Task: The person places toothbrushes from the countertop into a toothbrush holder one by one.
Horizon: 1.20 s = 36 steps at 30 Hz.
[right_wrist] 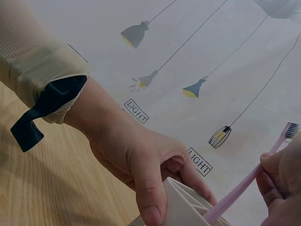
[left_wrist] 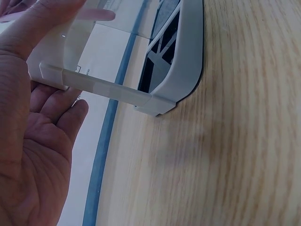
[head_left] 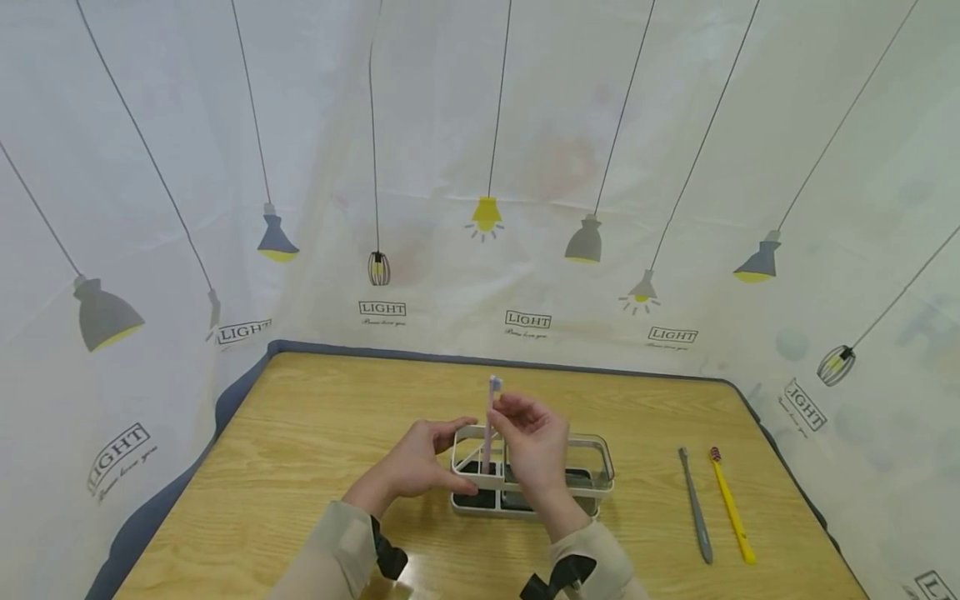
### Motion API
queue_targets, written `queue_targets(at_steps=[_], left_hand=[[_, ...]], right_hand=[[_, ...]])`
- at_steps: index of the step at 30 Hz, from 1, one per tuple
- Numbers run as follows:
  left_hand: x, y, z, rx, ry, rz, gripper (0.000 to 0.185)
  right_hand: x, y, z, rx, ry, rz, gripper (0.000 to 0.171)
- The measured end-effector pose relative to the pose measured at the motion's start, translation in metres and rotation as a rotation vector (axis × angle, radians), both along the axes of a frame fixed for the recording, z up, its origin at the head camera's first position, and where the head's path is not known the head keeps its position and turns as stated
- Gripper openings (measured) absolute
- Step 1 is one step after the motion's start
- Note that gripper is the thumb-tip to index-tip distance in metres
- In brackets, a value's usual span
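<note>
A white toothbrush holder [head_left: 491, 481] with a dark base stands on the table. My left hand [head_left: 416, 462] grips its left end, thumb on the near side of the upper rim and fingers at the far side. In the right wrist view, that thumb presses the holder's white top frame [right_wrist: 186, 200]. Pinched between my right thumb and fingers is a pink toothbrush [head_left: 487, 425], bristles up. Its lower part stands inside the holder's left compartment. My right hand [head_left: 536, 437] is above the holder's middle. The left wrist view shows the pink handle's lower end [left_wrist: 101, 15] above the base.
Right of the holder, a grey toothbrush [head_left: 697, 504] and a yellow toothbrush [head_left: 731, 504] lie side by side on the wooden table [head_left: 337, 400]. A pale curtain [head_left: 435, 125] printed with lamps surrounds the table's back and sides.
</note>
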<state>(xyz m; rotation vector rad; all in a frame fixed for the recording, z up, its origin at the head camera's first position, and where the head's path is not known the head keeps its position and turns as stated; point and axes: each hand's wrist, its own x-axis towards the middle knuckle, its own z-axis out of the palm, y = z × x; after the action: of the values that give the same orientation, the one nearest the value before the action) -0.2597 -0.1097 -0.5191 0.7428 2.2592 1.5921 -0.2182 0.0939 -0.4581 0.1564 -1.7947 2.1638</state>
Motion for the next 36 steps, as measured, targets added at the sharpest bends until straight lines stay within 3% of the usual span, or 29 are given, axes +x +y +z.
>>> queue_targets(at_steps=[19, 26, 36], left_hand=[[0.002, 0.001, 0.004, -0.010, -0.012, 0.004, 0.101], [0.001, 0.003, 0.003, -0.015, 0.004, 0.003, 0.103], [0.001, 0.001, 0.002, -0.027, 0.016, 0.009, 0.103]], right_hand=[[0.002, 0.004, -0.013, 0.020, -0.017, 0.026, 0.023], [0.010, 0.017, -0.018, 0.045, -0.083, 0.058, 0.033], [0.023, 0.046, -0.015, -0.023, -0.100, 0.000, 0.033]])
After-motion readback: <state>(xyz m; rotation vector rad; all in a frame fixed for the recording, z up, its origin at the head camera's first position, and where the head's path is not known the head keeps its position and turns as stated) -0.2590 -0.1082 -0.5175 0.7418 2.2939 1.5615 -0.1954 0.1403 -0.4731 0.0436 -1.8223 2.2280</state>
